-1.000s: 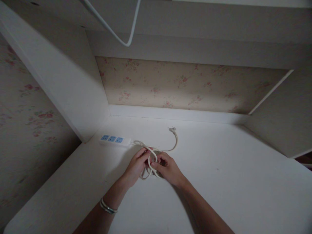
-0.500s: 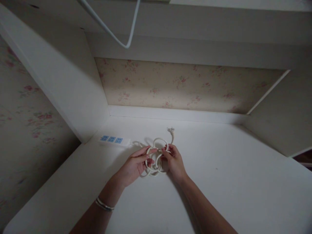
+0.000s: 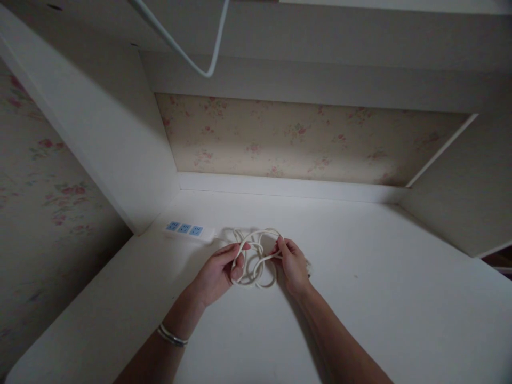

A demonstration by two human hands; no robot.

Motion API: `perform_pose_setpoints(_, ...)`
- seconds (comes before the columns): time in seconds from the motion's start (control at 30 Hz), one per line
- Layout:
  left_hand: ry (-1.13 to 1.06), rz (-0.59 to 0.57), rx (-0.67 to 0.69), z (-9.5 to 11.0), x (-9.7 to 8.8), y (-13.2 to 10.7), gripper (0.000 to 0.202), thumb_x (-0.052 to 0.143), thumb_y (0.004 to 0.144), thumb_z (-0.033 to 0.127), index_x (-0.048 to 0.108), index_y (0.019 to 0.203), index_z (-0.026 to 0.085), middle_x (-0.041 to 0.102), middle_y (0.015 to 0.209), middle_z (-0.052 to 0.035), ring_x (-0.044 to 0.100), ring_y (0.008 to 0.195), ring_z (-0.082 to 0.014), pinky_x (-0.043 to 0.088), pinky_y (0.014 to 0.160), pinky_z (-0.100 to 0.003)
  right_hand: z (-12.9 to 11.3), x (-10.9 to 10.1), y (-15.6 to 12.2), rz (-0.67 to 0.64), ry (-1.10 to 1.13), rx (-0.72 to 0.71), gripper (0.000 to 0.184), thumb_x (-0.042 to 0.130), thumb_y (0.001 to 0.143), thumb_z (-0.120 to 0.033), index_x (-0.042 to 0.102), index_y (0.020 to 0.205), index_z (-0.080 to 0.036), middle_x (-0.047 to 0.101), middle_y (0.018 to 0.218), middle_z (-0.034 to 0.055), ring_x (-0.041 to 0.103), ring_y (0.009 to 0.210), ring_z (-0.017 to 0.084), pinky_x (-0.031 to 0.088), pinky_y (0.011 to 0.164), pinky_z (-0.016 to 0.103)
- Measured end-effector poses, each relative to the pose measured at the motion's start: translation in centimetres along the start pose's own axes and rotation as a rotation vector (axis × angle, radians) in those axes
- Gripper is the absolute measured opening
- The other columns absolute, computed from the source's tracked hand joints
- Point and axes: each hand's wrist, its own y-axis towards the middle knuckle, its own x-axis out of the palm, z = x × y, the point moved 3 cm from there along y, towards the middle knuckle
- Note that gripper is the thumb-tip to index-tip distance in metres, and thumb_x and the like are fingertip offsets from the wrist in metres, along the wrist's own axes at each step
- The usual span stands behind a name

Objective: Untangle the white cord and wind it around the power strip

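A white power strip [image 3: 206,234] with blue socket faces lies on the white desktop, left of my hands. Its cream power cord [image 3: 267,284] is gathered in loose, tangled loops between my hands. My left hand [image 3: 220,270] pinches one side of the loops between thumb and fingers. On the other side, my right hand [image 3: 293,262] is closed on the cord, with a length arching across to the left hand. The cord's frayed-looking pale end [image 3: 308,266] shows just behind the right hand, mostly hidden by it.
White side panels [image 3: 104,122] rise at left and right, with floral wallpaper [image 3: 256,141] at the back. Overhead, a bent white rod [image 3: 208,73] hangs below a shelf [image 3: 320,37]. The white desktop [image 3: 380,298] extends to the right of my arms.
My hands have spread slightly apart, drawing a wider loop of cord between them. The cord's frayed end has swung from beyond the right hand to its right side.
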Motion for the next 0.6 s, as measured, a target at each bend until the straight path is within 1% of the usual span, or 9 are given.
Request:
perform_pose_setpoints(0.07,0.007,0.007,0.020,0.2,0.1,-0.2,0.021,0.072,0.077,0.021,0.069,0.095,0.010,0.063,0.076,-0.0026,0.051,0.054,-0.0034,0.039,0.051,-0.014,-0.1,-0.2,0.0,0.012,-0.034,-0.003,0.041,0.065,0.073,-0.058,0.060,0.070,-0.018,0.059,0.063,-0.0002,0.054,0.057,0.013,0.047,0.055,0.025)
perform_pose_setpoints(0.13,0.015,-0.023,0.038,0.3,0.4,-0.4,0.021,0.071,0.077,0.019,0.069,0.096,0.010,0.063,0.084,-0.0044,0.050,0.057,-0.0032,0.038,0.051,-0.014,-0.1,-0.3,0.1,0.021,-0.068,-0.014,0.040,0.065,0.074,-0.058,0.059,0.074,-0.019,0.061,0.065,0.0002,0.056,0.059,0.014,0.049,0.056,0.026)
perform_pose_setpoints(0.23,-0.012,-0.085,0.062,0.3,0.7,-0.4,0.022,0.067,0.080,0.018,0.069,0.101,0.011,0.057,0.078,-0.0019,0.043,0.052,-0.0023,0.032,0.047,-0.015,-0.2,-0.4,-0.1,0.040,-0.102,-0.073,0.038,0.063,0.076,-0.056,0.057,0.088,-0.021,0.063,0.075,0.0001,0.061,0.064,0.016,0.052,0.058,0.029)
perform_pose_setpoints(0.37,-0.067,-0.117,0.066,0.3,0.6,-0.3,0.023,0.063,0.083,0.016,0.067,0.105,0.012,0.049,0.073,0.0007,0.038,0.051,-0.0022,0.027,0.046,-0.016,-1.0,-0.7,-0.6,0.085,-0.224,-0.258,0.042,0.058,0.082,-0.048,0.045,0.116,-0.026,0.060,0.095,0.0014,0.062,0.064,0.015,0.054,0.057,0.031)
perform_pose_setpoints(0.4,-0.070,-0.118,0.063,0.3,0.5,-0.2,0.023,0.063,0.083,0.016,0.067,0.105,0.012,0.048,0.072,0.0009,0.037,0.051,-0.0021,0.026,0.046,-0.016,-1.3,-0.8,-0.7,0.081,-0.289,-0.310,0.041,0.056,0.084,-0.046,0.045,0.118,-0.026,0.059,0.099,0.0029,0.061,0.063,0.014,0.054,0.057,0.030)
perform_pose_setpoints(0.43,-0.068,-0.117,0.061,0.3,0.5,-0.1,0.023,0.062,0.083,0.016,0.067,0.105,0.012,0.047,0.072,0.0010,0.036,0.051,-0.0021,0.026,0.046,-0.016,-1.6,-0.8,-0.7,0.070,-0.369,-0.366,0.036,0.052,0.087,-0.043,0.049,0.118,-0.025,0.057,0.102,0.0045,0.061,0.064,0.014,0.053,0.058,0.031)
perform_pose_setpoints(0.5,-0.052,-0.109,0.063,0.2,0.3,0.0,0.023,0.062,0.084,0.016,0.067,0.106,0.012,0.047,0.074,0.0009,0.035,0.051,-0.0018,0.026,0.047,-0.016,-2.1,-1.0,-0.8,0.050,-0.545,-0.481,0.029,0.046,0.090,-0.037,0.059,0.110,-0.022,0.056,0.102,0.0070,0.059,0.070,0.015,0.053,0.064,0.032)
perform_pose_setpoints(0.57,-0.031,-0.095,0.076,0.2,0.3,0.1,0.023,0.062,0.084,0.016,0.067,0.106,0.013,0.049,0.077,0.0002,0.035,0.051,-0.0015,0.026,0.048,-0.016,-2.5,-1.2,-0.6,0.066,-0.690,-0.576,0.030,0.043,0.089,-0.031,0.066,0.105,-0.021,0.056,0.098,0.0080,0.058,0.078,0.018,0.051,0.071,0.035)
perform_pose_setpoints(0.6,-0.021,-0.088,0.084,0.1,0.3,0.2,0.023,0.062,0.084,0.016,0.067,0.106,0.013,0.050,0.078,-0.0003,0.035,0.052,-0.0015,0.027,0.048,-0.017,-2.6,-1.3,-0.5,0.085,-0.739,-0.605,0.031,0.042,0.089,-0.030,0.067,0.105,-0.020,0.056,0.096,0.0081,0.057,0.080,0.019,0.050,0.074,0.035)
